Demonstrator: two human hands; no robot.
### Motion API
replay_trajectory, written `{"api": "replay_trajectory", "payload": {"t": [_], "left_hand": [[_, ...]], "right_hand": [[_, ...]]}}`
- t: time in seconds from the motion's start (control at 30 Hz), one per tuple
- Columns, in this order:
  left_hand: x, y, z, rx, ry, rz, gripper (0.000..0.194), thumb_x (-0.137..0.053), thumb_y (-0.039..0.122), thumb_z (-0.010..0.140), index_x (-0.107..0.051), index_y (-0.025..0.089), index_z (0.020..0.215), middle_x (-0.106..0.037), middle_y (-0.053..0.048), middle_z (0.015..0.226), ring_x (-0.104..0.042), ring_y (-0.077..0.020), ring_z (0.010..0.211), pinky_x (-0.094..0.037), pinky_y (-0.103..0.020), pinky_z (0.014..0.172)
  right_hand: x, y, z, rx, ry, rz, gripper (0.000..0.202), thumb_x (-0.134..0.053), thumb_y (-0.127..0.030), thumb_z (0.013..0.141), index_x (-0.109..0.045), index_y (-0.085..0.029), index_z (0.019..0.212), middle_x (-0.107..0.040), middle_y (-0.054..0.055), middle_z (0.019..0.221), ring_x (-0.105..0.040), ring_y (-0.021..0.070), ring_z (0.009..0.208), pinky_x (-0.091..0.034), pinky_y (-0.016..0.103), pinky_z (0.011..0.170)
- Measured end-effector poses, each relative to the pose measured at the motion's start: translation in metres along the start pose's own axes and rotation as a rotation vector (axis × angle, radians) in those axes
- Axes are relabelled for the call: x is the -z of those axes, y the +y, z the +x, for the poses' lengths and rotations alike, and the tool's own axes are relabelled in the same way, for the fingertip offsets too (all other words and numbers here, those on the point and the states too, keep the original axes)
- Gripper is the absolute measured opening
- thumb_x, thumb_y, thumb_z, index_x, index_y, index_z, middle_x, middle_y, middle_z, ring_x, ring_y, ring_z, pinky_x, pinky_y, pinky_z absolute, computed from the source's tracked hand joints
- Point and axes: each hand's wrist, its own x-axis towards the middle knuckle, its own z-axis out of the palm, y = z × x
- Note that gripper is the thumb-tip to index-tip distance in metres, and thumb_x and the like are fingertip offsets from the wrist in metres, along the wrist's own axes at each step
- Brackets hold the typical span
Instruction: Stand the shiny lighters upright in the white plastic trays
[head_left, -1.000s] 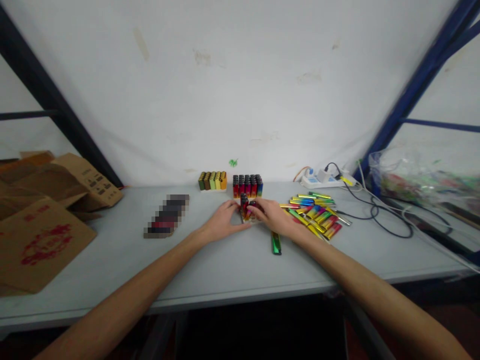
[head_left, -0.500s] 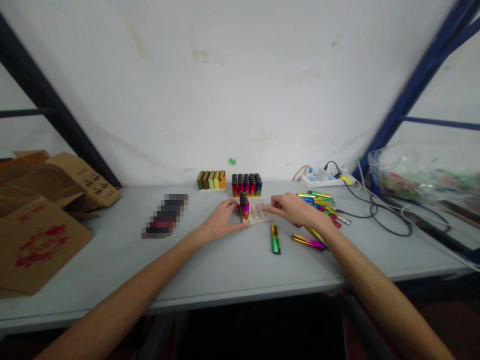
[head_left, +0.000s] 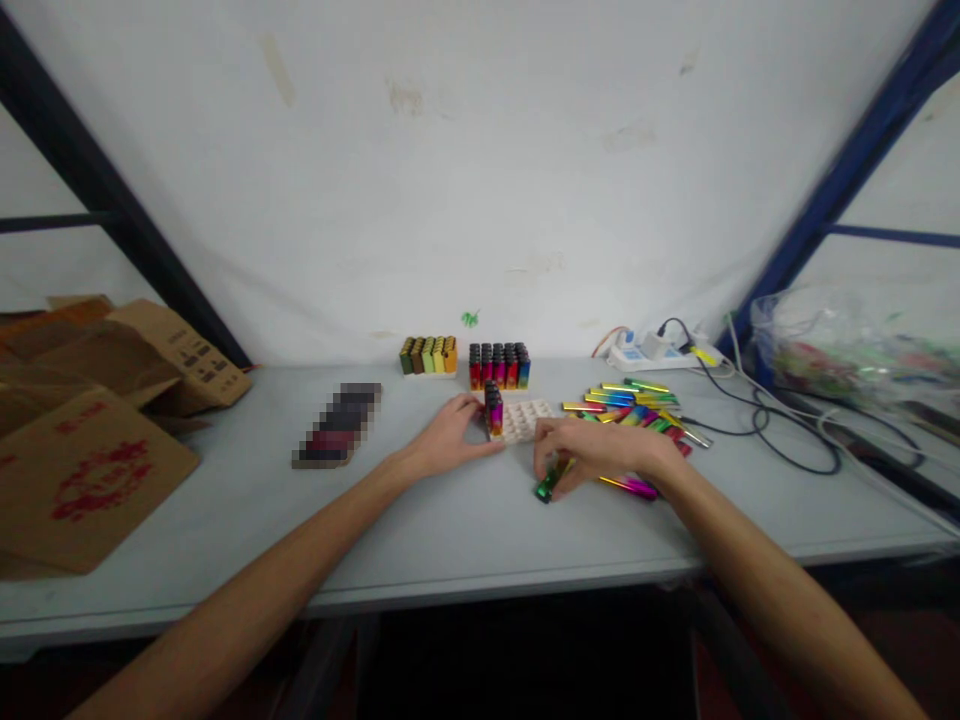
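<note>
My left hand (head_left: 450,440) rests at the left end of a pale tray with cells (head_left: 525,418), thumb and fingers spread around its edge. A short row of upright lighters (head_left: 496,412) fills that end of the tray; the other cells show no lighters. To the right of the tray, my right hand (head_left: 585,450) has its fingers closed on a green and gold lighter (head_left: 547,487), whose green end sticks out below them. Past that hand lies a pile of shiny coloured lighters (head_left: 622,398), and a purple lighter (head_left: 637,487) shows under the palm.
Two filled trays stand by the wall: yellow-green lighters (head_left: 429,356) and red-blue lighters (head_left: 499,367). A pixelated dark object (head_left: 339,428) lies left. Cardboard boxes (head_left: 112,470) are far left. A power strip (head_left: 652,354), cables (head_left: 810,463) and a plastic bag (head_left: 840,340) are right.
My right hand has moved from the tray's right side down toward the front and closed on the green and gold lighter, which is now tilted. My left hand has stayed at the tray.
</note>
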Motion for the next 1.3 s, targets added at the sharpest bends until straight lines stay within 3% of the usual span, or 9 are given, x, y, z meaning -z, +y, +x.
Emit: {"api": "replay_trajectory", "payload": {"t": [0.2,0.47,0.6,0.73,0.83,0.97,1.1,1.3], "left_hand": [[-0.002,-0.002,0.001,-0.018,0.004,0.0,0.065,-0.071,0.066,0.081,-0.062,0.017,0.124,-0.062,-0.012,0.125,-0.06,-0.0315,0.119,-0.047,-0.046,0.11],[-0.001,-0.001,0.001,-0.006,0.0,0.029,0.059,-0.072,0.064,0.082,-0.066,0.016,0.117,-0.064,-0.014,0.119,-0.061,-0.0325,0.115,-0.051,-0.046,0.103],[0.0,-0.002,0.0,-0.024,0.004,0.018,0.056,-0.073,0.062,0.083,-0.066,0.018,0.118,-0.065,-0.012,0.119,-0.061,-0.0313,0.115,-0.051,-0.045,0.104],[0.0,-0.002,0.001,-0.045,0.012,0.008,0.058,-0.073,0.059,0.083,-0.064,0.018,0.122,-0.064,-0.012,0.121,-0.061,-0.0314,0.116,-0.05,-0.045,0.106],[-0.001,-0.004,0.001,-0.04,0.008,0.018,0.057,-0.073,0.06,0.082,-0.064,0.016,0.118,-0.065,-0.013,0.119,-0.061,-0.0323,0.114,-0.05,-0.047,0.105],[-0.001,-0.005,0.002,-0.037,0.009,0.012,0.056,-0.074,0.061,0.081,-0.065,0.017,0.116,-0.065,-0.013,0.118,-0.061,-0.0321,0.113,-0.051,-0.047,0.103],[0.0,-0.004,0.001,-0.033,-0.002,0.019,0.057,-0.072,0.063,0.082,-0.065,0.017,0.115,-0.065,-0.012,0.115,-0.061,-0.0321,0.113,-0.052,-0.047,0.102],[0.001,-0.002,0.001,-0.026,-0.002,0.02,0.06,-0.072,0.063,0.082,-0.063,0.018,0.12,-0.064,-0.012,0.121,-0.061,-0.032,0.116,-0.05,-0.047,0.106]], "right_hand": [[0.001,0.003,0.001,-0.016,0.212,0.002,0.026,-0.07,-0.04,0.092,-0.065,-0.017,0.105,-0.061,0.007,0.107,-0.059,0.0193,0.091,-0.047,0.03,0.083],[-0.002,0.0,0.013,0.099,0.567,0.395,0.03,-0.063,-0.049,0.097,-0.054,-0.022,0.106,-0.066,0.002,0.09,-0.063,0.0163,0.082,-0.05,0.028,0.074],[-0.012,0.004,0.02,0.019,0.611,0.493,0.031,-0.05,-0.051,0.103,-0.045,-0.024,0.117,-0.059,-0.005,0.074,-0.055,0.0125,0.06,-0.045,0.025,0.059],[-0.019,0.008,0.028,-0.073,0.801,0.422,0.036,-0.049,-0.055,0.102,-0.047,-0.026,0.123,-0.049,-0.007,0.07,-0.047,0.0119,0.057,-0.037,0.023,0.054],[-0.021,0.007,0.035,-0.072,0.898,0.32,0.035,-0.048,-0.056,0.101,-0.056,-0.022,0.102,-0.051,-0.003,0.075,-0.047,0.0131,0.066,-0.037,0.025,0.061],[-0.022,0.004,0.04,-0.181,1.019,0.253,0.051,-0.046,-0.062,0.098,-0.042,-0.021,0.068,-0.039,-0.003,0.065,-0.037,0.0122,0.062,-0.028,0.026,0.058],[-0.023,0.006,0.042,-0.313,1.066,0.204,0.05,-0.048,-0.058,0.094,-0.035,-0.022,0.062,-0.031,-0.003,0.061,-0.03,0.0113,0.059,-0.021,0.028,0.056],[-0.024,0.013,0.046,-0.354,1.032,0.167,0.04,-0.045,-0.048,0.092,-0.037,-0.022,0.063,-0.037,-0.003,0.061,-0.035,0.0124,0.059,-0.023,0.028,0.057]]}}
